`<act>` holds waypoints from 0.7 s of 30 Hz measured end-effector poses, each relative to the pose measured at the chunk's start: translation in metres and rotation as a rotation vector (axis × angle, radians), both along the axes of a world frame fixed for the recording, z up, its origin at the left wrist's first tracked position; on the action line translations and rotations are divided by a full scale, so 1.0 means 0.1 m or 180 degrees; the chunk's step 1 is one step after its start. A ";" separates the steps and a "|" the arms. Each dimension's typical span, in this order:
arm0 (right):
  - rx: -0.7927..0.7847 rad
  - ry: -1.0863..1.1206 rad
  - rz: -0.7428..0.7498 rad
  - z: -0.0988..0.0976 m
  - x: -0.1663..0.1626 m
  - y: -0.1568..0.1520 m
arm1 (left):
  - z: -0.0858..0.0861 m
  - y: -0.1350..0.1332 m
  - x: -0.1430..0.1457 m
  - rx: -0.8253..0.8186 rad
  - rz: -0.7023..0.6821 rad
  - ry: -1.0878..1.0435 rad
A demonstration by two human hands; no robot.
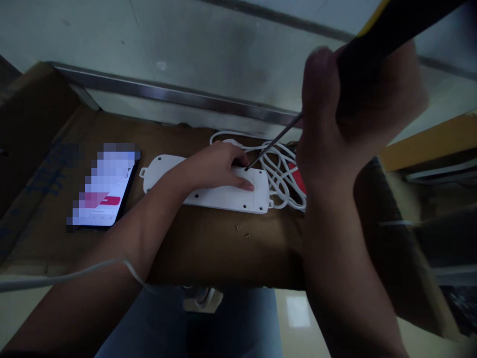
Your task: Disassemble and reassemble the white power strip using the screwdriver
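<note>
A white power strip [223, 198] lies with its screw-holed back facing up on brown cardboard. My left hand [214, 164] grips it near its right end, thumb on the back and fingers curled over the far edge. High at the right, my right hand [368, 114] is closed around the thick black and yellow handle of a screwdriver [285, 133]. Its long thin shaft slants down to the left, and the tip meets a hole by the strip's far edge, between my left thumb and fingers. Two small screws [242, 231] lie on the cardboard in front of the strip.
White cable [278, 171] is coiled at the strip's right end, beside something red [297, 176]. A lit smartphone [104, 191] lies to the left. Cardboard side walls [406, 248] rise left and right, and a pale wall with a metal strip [167, 97] stands behind.
</note>
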State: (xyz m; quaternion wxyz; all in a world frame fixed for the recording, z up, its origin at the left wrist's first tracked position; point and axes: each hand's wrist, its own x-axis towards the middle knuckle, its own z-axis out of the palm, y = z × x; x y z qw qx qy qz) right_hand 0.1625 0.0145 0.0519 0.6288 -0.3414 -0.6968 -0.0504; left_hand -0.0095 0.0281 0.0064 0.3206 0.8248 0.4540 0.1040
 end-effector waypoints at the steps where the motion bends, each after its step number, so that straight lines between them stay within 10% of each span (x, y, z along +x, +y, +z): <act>1: -0.0010 -0.0023 -0.0006 0.01 0.00 -0.01 | 0.01 0.00 0.00 0.0004 0.0011 0.0011; 21: -0.0132 0.0094 0.0108 0.00 -0.01 0.02 | 0.00 0.00 -0.02 0.0015 -0.0035 -0.0024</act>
